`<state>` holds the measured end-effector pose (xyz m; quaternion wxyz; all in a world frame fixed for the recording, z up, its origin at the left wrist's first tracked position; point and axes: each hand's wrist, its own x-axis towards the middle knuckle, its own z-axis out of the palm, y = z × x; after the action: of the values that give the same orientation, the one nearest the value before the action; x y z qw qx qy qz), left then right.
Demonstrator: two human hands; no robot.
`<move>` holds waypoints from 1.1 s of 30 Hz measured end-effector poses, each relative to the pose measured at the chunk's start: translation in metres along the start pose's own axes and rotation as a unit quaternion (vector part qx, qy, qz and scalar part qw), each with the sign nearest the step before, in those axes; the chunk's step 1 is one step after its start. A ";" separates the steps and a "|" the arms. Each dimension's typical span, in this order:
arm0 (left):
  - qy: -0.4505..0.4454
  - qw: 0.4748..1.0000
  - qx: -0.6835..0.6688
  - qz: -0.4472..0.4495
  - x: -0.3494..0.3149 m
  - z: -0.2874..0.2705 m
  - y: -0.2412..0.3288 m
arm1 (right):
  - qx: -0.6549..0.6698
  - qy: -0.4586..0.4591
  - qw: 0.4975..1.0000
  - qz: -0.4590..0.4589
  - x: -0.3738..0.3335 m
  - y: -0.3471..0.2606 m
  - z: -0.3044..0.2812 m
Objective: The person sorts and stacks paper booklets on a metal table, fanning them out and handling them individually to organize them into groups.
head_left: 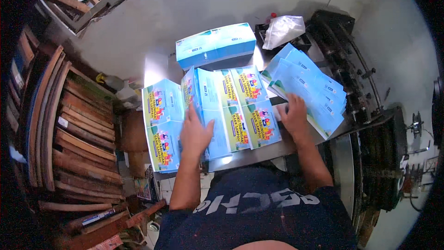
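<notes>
1. Rack of wooden slats (pixel 88 143): well to the left of the left hand.
2. Black machine (pixel 379 162): well to the right of the right hand.
3. Metal table (pixel 274 151): beneath both hands.
4. Overlapping printed sheets (pixel 252 111), blue, yellow and green with cartoon figures: mostly between the hands, just right of the left one.
5. Fanned blue sheets (pixel 319 90): just beyond and to the right of the right hand, overlapping one another.
6. Left pile of sheets (pixel 162 127), in the same print: just left of the left hand.
7. Thick blue stack (pixel 215 48): beyond both hands, nearer the left.
8. Left hand (pixel 195 134): thumb spread apart from the fingers, which touch a raised sheet (pixel 188 85) just beyond them.
9. Right hand (pixel 294 115): fingers curled, near the overlapping sheets' right edge; I cannot tell whether they grip anything.
10. Clear plastic bag (pixel 284 31): well beyond the right hand, atop a dark tray (pixel 303 44).
</notes>
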<state>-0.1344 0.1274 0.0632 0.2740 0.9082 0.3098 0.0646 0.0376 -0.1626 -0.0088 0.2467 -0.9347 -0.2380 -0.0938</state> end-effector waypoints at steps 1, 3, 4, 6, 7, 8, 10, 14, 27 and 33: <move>-0.087 0.992 0.026 -0.092 0.002 -0.009 0.008 | 0.065 -0.037 0.996 0.038 -0.003 -0.023 0.000; -0.066 0.995 0.032 -0.068 0.004 -0.005 -0.003 | 0.125 -0.167 0.964 0.168 0.005 -0.064 -0.012; -0.056 0.996 0.037 -0.054 0.004 -0.004 -0.008 | 0.098 -0.138 0.975 0.143 0.005 -0.070 -0.004; -0.045 0.997 -0.022 -0.058 0.005 -0.016 -0.023 | 0.041 -0.078 0.992 0.093 0.005 -0.076 0.014; -0.039 0.996 -0.051 -0.059 0.007 -0.024 -0.030 | 0.033 -0.072 0.995 0.068 0.007 -0.076 0.018; 0.012 0.996 -0.066 -0.060 0.006 -0.032 -0.035 | 0.026 -0.074 0.994 0.075 0.008 -0.078 0.021; 0.095 0.990 -0.106 0.001 -0.001 -0.053 -0.035 | 0.010 -0.079 0.993 0.089 0.010 -0.084 0.024; 0.164 0.973 -0.163 0.005 -0.017 -0.091 0.005 | 0.059 -0.140 0.980 0.125 0.027 -0.086 0.027; -0.142 0.896 -0.406 -0.114 -0.018 0.057 0.029 | 0.405 -0.169 0.849 0.294 0.018 -0.030 0.043; -0.126 0.888 -0.433 -0.086 -0.025 0.082 0.040 | 0.358 -0.238 0.873 0.231 0.019 -0.049 0.024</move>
<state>-0.1098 0.0486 0.0175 0.6811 0.6699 0.2908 0.0530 0.0318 -0.1055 -0.0038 0.5154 -0.8047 -0.0841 0.2824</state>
